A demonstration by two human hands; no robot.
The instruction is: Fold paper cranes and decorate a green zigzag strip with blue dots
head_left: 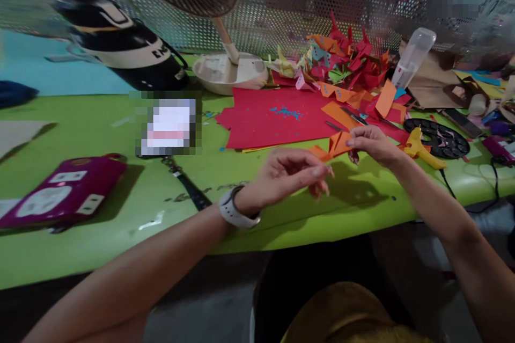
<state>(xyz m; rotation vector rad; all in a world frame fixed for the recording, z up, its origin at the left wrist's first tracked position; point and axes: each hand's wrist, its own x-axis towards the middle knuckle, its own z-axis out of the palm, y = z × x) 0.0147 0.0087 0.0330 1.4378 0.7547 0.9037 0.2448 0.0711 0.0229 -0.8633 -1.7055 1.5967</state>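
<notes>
My right hand (372,141) pinches a folded piece of orange paper (338,144) between thumb and fingers, just above the near edge of the red sheets. The paper has several creases and stands partly folded up. My left hand (292,174), with a white watch on its wrist, hovers over the green table to the left of the paper. Its fingers are loosely curled and a little apart, slightly blurred, with nothing visible in them. Red paper sheets (257,117) lie beyond my hands, with small blue bits (286,112) scattered on top.
A heap of folded coloured paper shapes (350,58) lies at the back. Beside it are a clear bottle (414,56), a black round tray (454,141) and a yellow glue gun (422,152). Leftward are a fan (229,69), a black bottle (129,53), a phone (169,125) and a purple power strip (68,187).
</notes>
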